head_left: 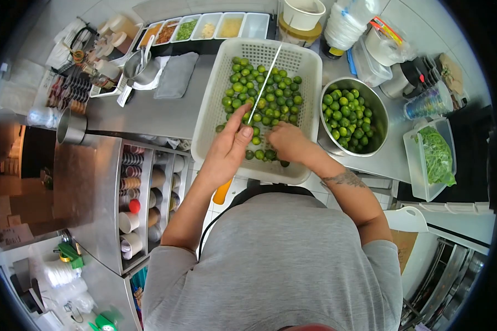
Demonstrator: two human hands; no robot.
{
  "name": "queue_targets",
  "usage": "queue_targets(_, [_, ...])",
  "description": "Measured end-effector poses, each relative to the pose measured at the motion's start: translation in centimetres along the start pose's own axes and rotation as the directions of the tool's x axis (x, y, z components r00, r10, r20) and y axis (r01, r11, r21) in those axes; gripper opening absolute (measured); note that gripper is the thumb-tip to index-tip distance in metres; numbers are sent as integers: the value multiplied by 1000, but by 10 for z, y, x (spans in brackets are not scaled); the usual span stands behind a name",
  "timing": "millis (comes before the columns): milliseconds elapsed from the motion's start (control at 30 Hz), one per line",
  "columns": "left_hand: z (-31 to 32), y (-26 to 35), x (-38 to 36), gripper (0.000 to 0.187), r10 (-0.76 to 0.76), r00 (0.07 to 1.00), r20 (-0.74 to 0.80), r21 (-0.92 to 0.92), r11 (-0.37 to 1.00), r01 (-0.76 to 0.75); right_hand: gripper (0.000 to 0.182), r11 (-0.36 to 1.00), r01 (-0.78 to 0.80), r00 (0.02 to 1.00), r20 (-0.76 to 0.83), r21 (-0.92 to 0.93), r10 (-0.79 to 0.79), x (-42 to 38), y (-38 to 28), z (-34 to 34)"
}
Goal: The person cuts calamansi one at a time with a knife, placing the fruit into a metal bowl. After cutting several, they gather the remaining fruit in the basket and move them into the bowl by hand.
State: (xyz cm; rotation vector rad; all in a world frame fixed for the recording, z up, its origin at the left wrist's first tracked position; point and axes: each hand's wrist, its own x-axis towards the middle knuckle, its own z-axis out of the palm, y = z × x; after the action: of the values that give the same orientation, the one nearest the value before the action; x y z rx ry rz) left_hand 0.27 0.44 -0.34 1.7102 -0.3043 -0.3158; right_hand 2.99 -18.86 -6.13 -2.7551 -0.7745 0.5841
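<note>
My left hand point(229, 144) is over the left side of a white perforated plastic basket point(218, 110), thumb and fingers apart. A long, thin, pale blade point(266, 83), seen nearly edge-on, slants across the basket toward that hand. An orange handle point(222, 192) shows beyond the basket's near rim, in line with the blade; the hand and wrist cover the stretch between. Curled down over the basket's near right part is my right hand point(289, 142), its fingertips hidden among the small green limes point(262, 91). Whatever its fingers grip cannot be made out.
A steel pot point(382, 132) full of limes stands right of the basket. Behind are condiment trays point(207, 28) and white tubs point(303, 14). A grey cloth point(176, 76) lies left. Leafy greens point(437, 154) fill a plastic box at far right.
</note>
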Motion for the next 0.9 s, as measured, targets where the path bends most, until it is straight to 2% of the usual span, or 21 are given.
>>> queue_targets(33, [-1, -1, -1, 61, -2, 1000, 13, -14, 1000, 2, 24, 996, 0, 1000, -21, 88, 2, -2, 2, -8])
queue_targets(67, [-3, 0, -4, 62, -35, 999, 27, -63, 997, 37, 26, 871, 35, 998, -69, 490, -1, -6, 4, -15])
queue_targets(100, [-3, 1, -8, 62, -72, 997, 42, -112, 991, 76, 28, 590, 78, 994, -108, 804, 16, -11, 7, -21])
queue_targets(133, [-3, 2, -11, 63, -81, 996, 38, -149, 985, 85, 30, 202, 123, 990, -135, 972, 50, -15, 9, -27])
queue_targets(233, [-4, 5, -13, 64, -91, 995, 49, -238, 966, 100, 35, -118, 183, 982, -176, 976, 69, -24, 9, -37])
queue_targets(333, [-4, 5, -11, 63, -73, 992, 101, -277, 956, 98, 36, -234, 293, 956, -279, 927, 94, -20, 8, -26])
queue_targets(433, [0, 7, -6, 63, -61, 985, 161, -278, 955, 105, 36, -190, 365, 927, -338, 911, 161, -19, 2, -21])
queue_targets(533, [5, 8, -4, 64, -61, 982, 178, -255, 961, 106, 34, 15, 333, 923, -329, 943, 201, -19, 5, -16])
queue_targets(633, [7, 10, -1, 65, -65, 982, 176, -199, 975, 100, 32, 151, 329, 905, -357, 932, 232, -14, 8, -8])
queue_targets(833, [10, 5, 2, 59, -160, 967, 201, -81, 981, 179, 29, 229, 396, 868, -444, 889, 223, -11, 5, -1])
queue_targets(900, [7, 3, 2, 58, -182, 959, 219, -53, 979, 198, 29, 265, 352, 881, -413, 898, 231, -12, 4, -3])
